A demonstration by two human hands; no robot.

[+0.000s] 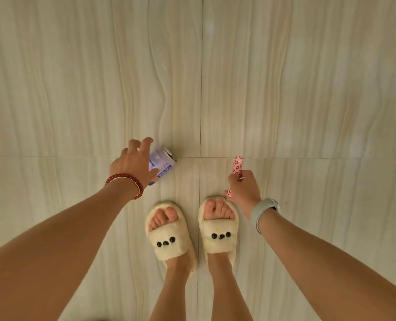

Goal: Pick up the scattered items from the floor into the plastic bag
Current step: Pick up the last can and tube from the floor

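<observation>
Head view, looking straight down at a pale cream tiled floor [285,77] with wavy wood-like grain; thin grout lines cross just ahead of the person's feet. The feet wear fluffy cream slippers [171,237] with small black dot faces, and serve as the landmark here. Ahead and left of the slippers, a pale blue and white drink can [161,164] lies on its side on the tile. The left hand [133,163], a red bead bracelet [128,181] at its wrist, has its fingers spread wide around the can, thumb touching it, not yet closed. Just ahead and right of the slippers, the right hand [244,189], with a grey wristband [263,212], is closed around a pink patterned tube [236,170].
</observation>
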